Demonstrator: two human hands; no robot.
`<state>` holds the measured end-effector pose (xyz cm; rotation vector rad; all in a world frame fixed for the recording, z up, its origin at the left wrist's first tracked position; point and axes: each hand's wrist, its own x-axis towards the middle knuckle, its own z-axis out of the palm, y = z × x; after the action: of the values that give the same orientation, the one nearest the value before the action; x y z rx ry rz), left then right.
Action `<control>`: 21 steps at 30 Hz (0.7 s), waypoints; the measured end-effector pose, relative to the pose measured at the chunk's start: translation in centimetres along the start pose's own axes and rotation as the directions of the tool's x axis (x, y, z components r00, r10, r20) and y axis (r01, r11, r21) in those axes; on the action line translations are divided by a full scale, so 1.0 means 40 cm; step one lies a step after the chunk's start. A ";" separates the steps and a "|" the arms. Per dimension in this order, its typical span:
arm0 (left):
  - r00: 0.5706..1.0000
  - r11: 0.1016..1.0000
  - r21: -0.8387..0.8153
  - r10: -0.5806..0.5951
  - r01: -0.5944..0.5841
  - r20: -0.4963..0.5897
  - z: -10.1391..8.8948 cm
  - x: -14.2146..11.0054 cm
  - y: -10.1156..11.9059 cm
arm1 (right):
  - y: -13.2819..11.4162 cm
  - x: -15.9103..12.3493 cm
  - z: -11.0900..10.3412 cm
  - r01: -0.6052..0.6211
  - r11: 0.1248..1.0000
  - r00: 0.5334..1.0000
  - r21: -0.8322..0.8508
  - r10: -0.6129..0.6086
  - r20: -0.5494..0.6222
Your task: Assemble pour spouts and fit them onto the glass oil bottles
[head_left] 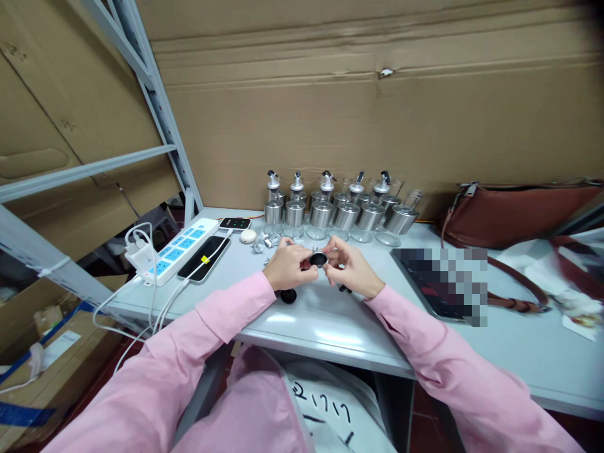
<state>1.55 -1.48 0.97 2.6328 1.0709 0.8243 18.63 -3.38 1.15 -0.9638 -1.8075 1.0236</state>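
In the head view, we take the row of bottles (322, 215) as landmark. We find the left hand (290, 267) and right hand (349, 267) close together, fingers pinching a small round part (318, 259) in front of the row's middle. We judge that a slack or uneven pinch could drop it. A black cap (288, 296), farther out from the row, could roll if a sleeve (245, 308) brushes it. Loose small pieces (261, 245), just before the row's left end, could scatter if knocked.
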 end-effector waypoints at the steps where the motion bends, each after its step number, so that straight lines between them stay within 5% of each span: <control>1: 1.000 1.000 -0.002 -0.002 0.002 0.002 0.000 0.000 0.001 | -0.001 0.000 0.000 0.000 1.000 1.000 0.006 0.000 -0.001; 10: 1.000 1.000 0.028 -0.010 0.009 0.005 0.005 -0.002 0.002 | 0.003 0.002 -0.001 0.005 0.999 1.000 0.044 -0.006 0.013; 14: 0.996 0.998 0.068 0.021 -0.015 -0.086 0.002 -0.005 -0.003 | 0.012 0.011 -0.009 0.053 0.989 0.998 0.138 -0.059 0.036; 21: 0.984 0.998 -0.018 0.059 -0.063 -0.171 -0.007 -0.005 -0.012 | 0.024 0.022 -0.025 0.133 0.990 0.985 0.043 -0.127 -0.116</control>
<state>0.99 -1.30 0.93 2.6268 1.0164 1.0853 19.41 -1.99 0.87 -0.8445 -1.7191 0.9119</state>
